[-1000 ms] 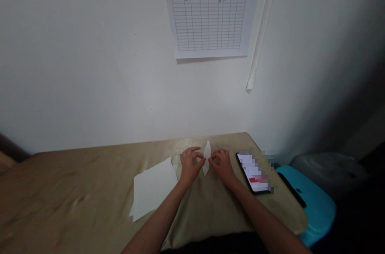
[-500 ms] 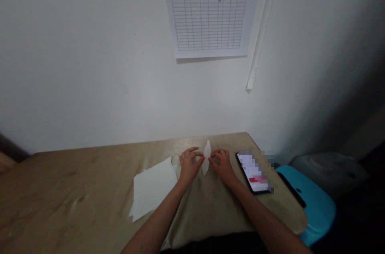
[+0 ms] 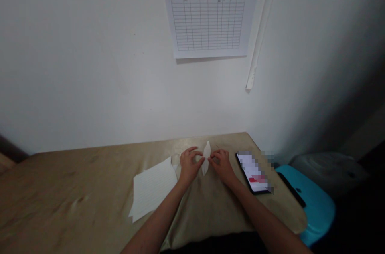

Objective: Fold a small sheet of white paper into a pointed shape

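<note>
A narrow folded white paper (image 3: 206, 157), pointed at both ends, stands between my hands on the tan-covered table (image 3: 75, 190). My left hand (image 3: 189, 164) pinches its left edge with thumb and fingers closed. My right hand (image 3: 221, 163) pinches its right edge in the same way. Both forearms reach in from the bottom of the view.
A stack of lined white sheets (image 3: 152, 188) lies left of my left hand. A phone (image 3: 253, 172) with a lit screen lies right of my right hand. A turquoise stool (image 3: 313, 206) stands past the table's right edge. A printed grid sheet (image 3: 209, 19) hangs on the wall.
</note>
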A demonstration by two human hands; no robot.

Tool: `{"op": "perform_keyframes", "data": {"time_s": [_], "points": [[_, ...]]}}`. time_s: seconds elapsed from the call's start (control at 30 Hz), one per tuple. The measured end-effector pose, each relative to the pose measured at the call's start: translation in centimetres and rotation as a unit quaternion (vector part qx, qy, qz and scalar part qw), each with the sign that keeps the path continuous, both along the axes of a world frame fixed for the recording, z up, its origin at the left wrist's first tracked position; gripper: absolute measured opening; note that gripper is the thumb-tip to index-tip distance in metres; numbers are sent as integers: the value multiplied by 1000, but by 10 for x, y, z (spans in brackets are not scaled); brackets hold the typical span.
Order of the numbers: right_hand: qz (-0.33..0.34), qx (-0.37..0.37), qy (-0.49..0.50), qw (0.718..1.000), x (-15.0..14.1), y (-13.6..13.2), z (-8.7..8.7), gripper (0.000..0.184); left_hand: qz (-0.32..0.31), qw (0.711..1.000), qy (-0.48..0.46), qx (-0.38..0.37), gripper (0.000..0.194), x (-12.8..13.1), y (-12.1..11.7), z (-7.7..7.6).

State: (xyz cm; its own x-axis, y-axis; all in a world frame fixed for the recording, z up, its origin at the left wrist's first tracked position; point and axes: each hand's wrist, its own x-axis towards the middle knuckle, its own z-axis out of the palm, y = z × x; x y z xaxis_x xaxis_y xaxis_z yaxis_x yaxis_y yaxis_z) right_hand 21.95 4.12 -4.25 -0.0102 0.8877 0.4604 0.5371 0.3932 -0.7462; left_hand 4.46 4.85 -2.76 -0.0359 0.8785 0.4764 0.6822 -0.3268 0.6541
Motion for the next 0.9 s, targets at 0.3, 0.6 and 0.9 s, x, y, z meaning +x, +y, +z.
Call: {"op": "perform_keyframes", "data": {"time_s": [0.3, 0.6, 0.9], "points": [[13, -9, -26, 1000, -1, -2, 5, 9, -39, 999, -11, 10, 31, -5, 4, -2], [16, -11, -33, 999, 0, -3, 5, 9, -49, 998, -25, 5, 32, -5, 0, 5], [19, -14, -46, 999, 0, -3, 5, 8, -59, 998, -30, 7, 29, -2, -2, 7]]}}
